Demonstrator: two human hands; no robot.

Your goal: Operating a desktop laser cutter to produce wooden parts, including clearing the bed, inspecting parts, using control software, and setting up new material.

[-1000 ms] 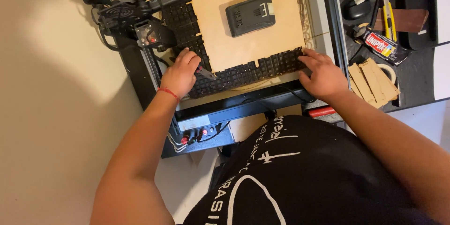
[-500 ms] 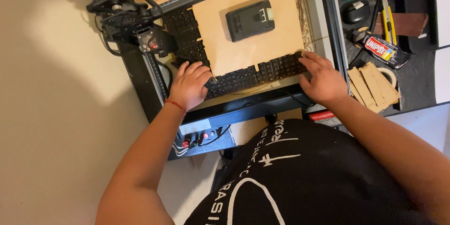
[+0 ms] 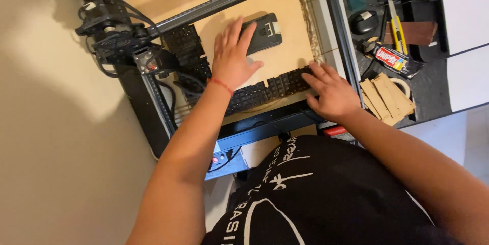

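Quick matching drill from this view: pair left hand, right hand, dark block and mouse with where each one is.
1 left hand
2 right hand
3 dark block
4 mouse

a on the black grid's right end
b on the side table, right of the frame
c flat on the tan board, fingertips touching the block
d on top of the tan board

Pairs: 1-c, 2-a, 3-d, 4-b
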